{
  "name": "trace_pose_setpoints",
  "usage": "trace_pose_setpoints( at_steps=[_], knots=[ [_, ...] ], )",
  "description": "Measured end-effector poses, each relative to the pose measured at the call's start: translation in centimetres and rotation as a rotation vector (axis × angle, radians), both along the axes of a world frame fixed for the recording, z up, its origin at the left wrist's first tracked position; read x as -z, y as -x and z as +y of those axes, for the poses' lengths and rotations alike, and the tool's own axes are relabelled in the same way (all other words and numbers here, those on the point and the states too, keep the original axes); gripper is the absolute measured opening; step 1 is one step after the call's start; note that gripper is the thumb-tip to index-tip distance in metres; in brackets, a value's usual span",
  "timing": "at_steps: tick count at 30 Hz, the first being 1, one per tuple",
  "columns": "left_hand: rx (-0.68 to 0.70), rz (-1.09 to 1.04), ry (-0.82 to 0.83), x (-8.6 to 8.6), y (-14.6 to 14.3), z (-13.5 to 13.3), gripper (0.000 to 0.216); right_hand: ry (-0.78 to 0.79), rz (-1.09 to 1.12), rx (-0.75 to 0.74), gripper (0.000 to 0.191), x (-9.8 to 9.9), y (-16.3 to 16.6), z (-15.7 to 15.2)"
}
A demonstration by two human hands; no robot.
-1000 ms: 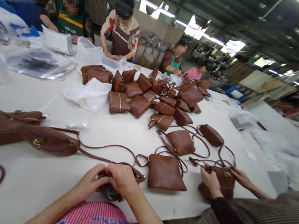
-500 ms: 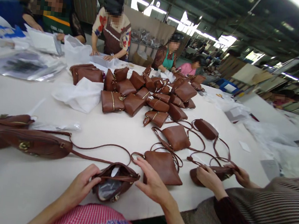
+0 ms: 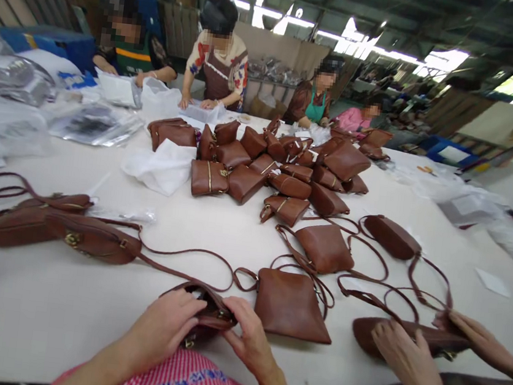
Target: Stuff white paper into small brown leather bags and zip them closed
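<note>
A small brown leather handbag (image 3: 210, 321) stands at the table edge in front of me, its mouth partly open and a gold clasp low on its front. My left hand (image 3: 170, 322) grips the bag's left side, fingers over the rim. On the right corner of the mouth, my right hand (image 3: 249, 339) holds the rim between thumb and fingers. Most of the inside is hidden by my hands. Just right of it lies a flat brown bag (image 3: 290, 304) with its strap. Two brown bags (image 3: 98, 239) with long straps rest to the left.
A co-worker's hands (image 3: 409, 355) hold another brown bag (image 3: 367, 335) at my right. Many brown bags (image 3: 248, 182) are heaped mid-table. White wrapping (image 3: 160, 166) and clear plastic (image 3: 95, 123) lie left. Several people work across the table.
My right hand, open beside the bag before, now grips its rim. My left hand has come over the rim, and the mouth has narrowed. The view has shifted left.
</note>
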State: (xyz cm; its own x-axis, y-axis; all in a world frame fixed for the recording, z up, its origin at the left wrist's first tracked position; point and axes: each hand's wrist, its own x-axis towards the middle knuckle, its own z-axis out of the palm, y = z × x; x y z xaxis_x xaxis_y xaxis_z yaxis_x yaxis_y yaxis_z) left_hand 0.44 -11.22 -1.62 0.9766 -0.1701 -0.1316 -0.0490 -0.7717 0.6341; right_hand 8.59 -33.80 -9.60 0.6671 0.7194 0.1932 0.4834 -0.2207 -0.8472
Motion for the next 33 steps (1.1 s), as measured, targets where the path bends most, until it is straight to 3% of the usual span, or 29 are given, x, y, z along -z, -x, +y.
trace_pose_setpoints(
  at_steps=[3,7,12,17,22,27,33],
  knots=[
    [0.019,0.194,0.002,-0.5,-1.1,-1.3,0.029,-0.046,0.000,-0.026,0.052,0.3,0.2,-0.2],
    [0.021,0.156,-0.031,-1.0,-2.4,-2.2,0.021,-0.073,0.003,0.067,0.040,0.5,0.6,0.5],
    [0.033,0.176,-0.232,-0.5,-3.7,-4.0,0.015,-0.072,-0.032,0.123,0.018,0.4,0.7,1.4],
    [0.177,0.083,-0.409,-0.5,-4.0,-5.9,0.013,-0.093,-0.102,0.164,0.024,1.2,1.3,1.4],
    [0.226,0.146,-0.615,-2.1,-4.2,-6.7,0.020,-0.065,-0.217,0.170,0.031,1.2,1.4,1.2],
    [0.331,0.239,-0.656,-3.4,-5.2,-4.9,0.017,-0.016,-0.371,0.248,0.025,1.4,1.3,0.2],
    [0.178,0.292,-0.655,-4.2,-5.3,-0.1,0.018,0.005,-0.446,0.309,0.029,1.9,1.4,-0.9]
  ],
)
